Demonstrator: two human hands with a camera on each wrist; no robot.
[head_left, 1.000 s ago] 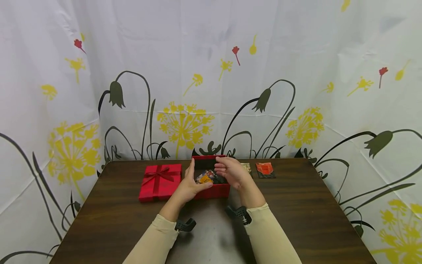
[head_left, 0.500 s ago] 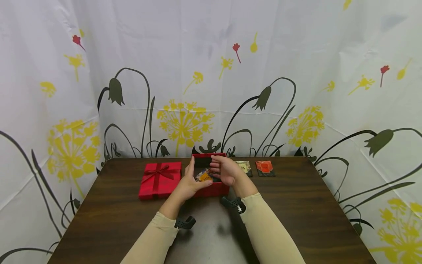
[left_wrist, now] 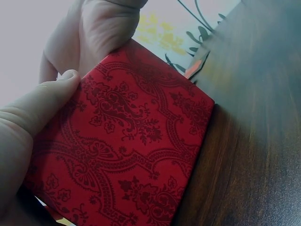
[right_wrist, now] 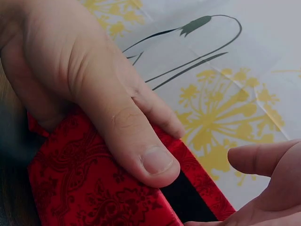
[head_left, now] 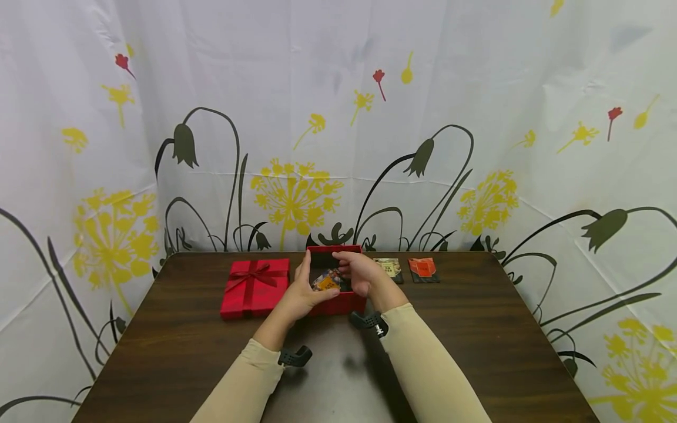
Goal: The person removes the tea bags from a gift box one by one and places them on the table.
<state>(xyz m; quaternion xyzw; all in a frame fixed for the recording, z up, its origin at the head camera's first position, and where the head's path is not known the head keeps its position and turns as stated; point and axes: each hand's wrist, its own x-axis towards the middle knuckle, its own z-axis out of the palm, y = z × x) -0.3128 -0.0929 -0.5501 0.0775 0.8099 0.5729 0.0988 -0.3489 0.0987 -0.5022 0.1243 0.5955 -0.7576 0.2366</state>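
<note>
An open red gift box [head_left: 338, 305] with a dark inside stands at the table's middle. In it lies a small orange and dark packet [head_left: 327, 280], tilted. My left hand [head_left: 302, 296] stands at the box's left side, its fingers straight up along the wall; its thumb [left_wrist: 49, 101] lies on the near rim. Over the box's right end is my right hand [head_left: 367, 281], fingers bent towards the inside. In the right wrist view its thumb [right_wrist: 150, 160] lies across a rim. Whether the right fingers grip anything is hidden. The patterned wall [left_wrist: 122, 141] fills much of the left wrist view.
Left of the box lies a red lid [head_left: 254, 289] with a ribbon bow. Behind my right hand sits a pale green packet [head_left: 390, 268], and right of that an orange and black packet [head_left: 424, 270]. A flowered curtain [head_left: 317, 117] hangs behind the brown table [head_left: 476, 341].
My right hand has moved left and slightly inward over the box, its fingers bending more. The pale green packet shows more now. My left hand and the box stay put.
</note>
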